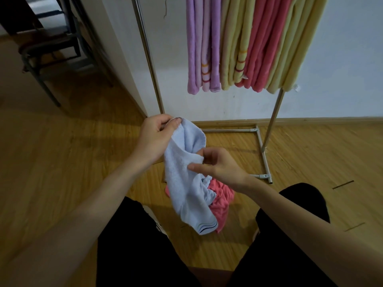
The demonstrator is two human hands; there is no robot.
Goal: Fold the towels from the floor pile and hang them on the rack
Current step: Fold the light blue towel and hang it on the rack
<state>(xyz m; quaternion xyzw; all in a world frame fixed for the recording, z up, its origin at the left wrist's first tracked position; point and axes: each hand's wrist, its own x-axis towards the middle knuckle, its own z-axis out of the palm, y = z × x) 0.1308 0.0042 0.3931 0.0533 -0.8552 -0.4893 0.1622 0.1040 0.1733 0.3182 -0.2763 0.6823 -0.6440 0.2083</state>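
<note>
Pale blue towel [186,175], fluffy, bunched and hanging loose above the floor [62,162], dark stripes along the bottom hem. Pinched at its top edge by the left hand [154,135], pinched lower down at a fold by the right hand [215,164]. Directly below, a crumpled pink towel [220,200], mostly hidden behind the blue one. Behind, a metal rack [263,139] with purple, yellow and pink hanging towels [238,48], top bar cut off by the frame.
</note>
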